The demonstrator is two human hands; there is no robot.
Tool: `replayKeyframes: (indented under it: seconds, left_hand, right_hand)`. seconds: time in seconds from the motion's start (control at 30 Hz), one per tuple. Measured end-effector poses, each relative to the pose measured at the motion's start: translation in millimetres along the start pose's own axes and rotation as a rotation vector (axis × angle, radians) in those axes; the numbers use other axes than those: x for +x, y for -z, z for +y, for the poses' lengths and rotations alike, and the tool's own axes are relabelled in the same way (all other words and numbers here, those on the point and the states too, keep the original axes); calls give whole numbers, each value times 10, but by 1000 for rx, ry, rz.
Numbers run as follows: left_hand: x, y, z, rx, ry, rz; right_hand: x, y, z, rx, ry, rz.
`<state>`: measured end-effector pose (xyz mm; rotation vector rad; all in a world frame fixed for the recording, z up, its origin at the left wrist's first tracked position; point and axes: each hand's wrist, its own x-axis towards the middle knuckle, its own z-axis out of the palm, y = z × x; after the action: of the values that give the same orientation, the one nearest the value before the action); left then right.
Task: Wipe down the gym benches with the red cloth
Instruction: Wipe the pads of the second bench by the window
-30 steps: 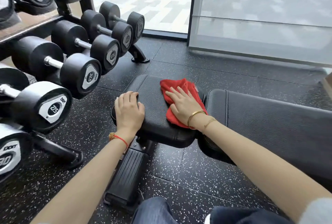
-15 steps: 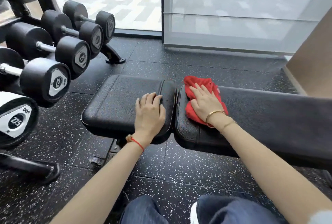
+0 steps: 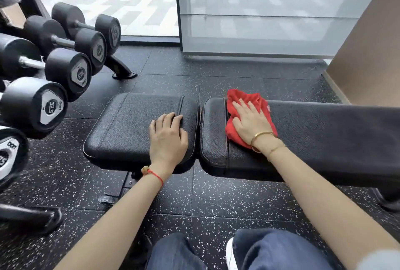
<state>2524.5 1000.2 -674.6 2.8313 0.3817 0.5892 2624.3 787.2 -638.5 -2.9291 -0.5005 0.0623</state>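
Red cloth lies bunched on the left end of the black back pad, just right of the gap between pads. At far left, a rack of black dumbbells stands on the speckled floor. The left hand rests flat on the seat pad, fingers relaxed, holding nothing. The right hand presses straight fingers on the cloth.

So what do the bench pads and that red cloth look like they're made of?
Bench pads: black leather or vinyl, probably synthetic; pebbled grain, stitched seams, slight sheen. Red cloth under the right hand: soft, matte, rumpled fabric, maybe microfibre or terry.
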Motion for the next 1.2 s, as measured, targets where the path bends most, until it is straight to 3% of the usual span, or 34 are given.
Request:
replayKeyframes:
  seconds: [0.13,0.3,0.47,0.7,0.9,1.2]
  left_hand:
    - [5,11,7,-5,9,2]
    - [-5,3,-2,-22,-3,-4]
    - [-21,21,-14,-55,-6,-1]
    - [-38,9,-8,-58,-10,0]
    - [-28,8,92,-6,15,-40]
    - [-267,-10,1215,-217,-53,52]
  right_hand:
    - [146,-40,-207,19,22,-9]
    - [-411,-117,-76,-16,190,65]
    - [-842,-112,259,-8,91,93]
    - [-738,-51,230,-12,76,-17]
    - [-746,-64,199,54,64,33]
    - [-756,-114,267,106,92,97]
